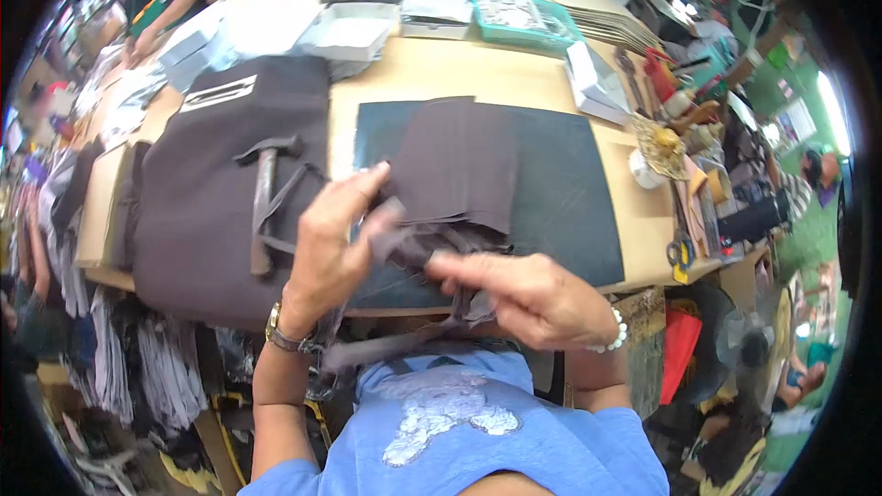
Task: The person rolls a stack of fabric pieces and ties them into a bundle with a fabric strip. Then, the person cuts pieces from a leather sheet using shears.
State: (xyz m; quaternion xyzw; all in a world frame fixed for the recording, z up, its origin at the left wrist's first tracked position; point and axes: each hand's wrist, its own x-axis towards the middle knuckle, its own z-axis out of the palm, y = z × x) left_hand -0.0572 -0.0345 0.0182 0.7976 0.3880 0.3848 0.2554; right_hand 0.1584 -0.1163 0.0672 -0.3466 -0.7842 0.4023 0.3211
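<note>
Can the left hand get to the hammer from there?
Probably yes: the hammer lies near the left hand, with just a thin dark strip between, though that hand looks busy at some dark material.

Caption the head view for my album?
Left hand and right hand handle dark strips near a black mat, hammer leftward.

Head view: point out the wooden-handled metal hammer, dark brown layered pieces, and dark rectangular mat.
Wooden-handled metal hammer [264, 202]: head view, handle.
Dark brown layered pieces [450, 165]: head view, top face.
Dark rectangular mat [565, 188]: head view, right part.
</note>
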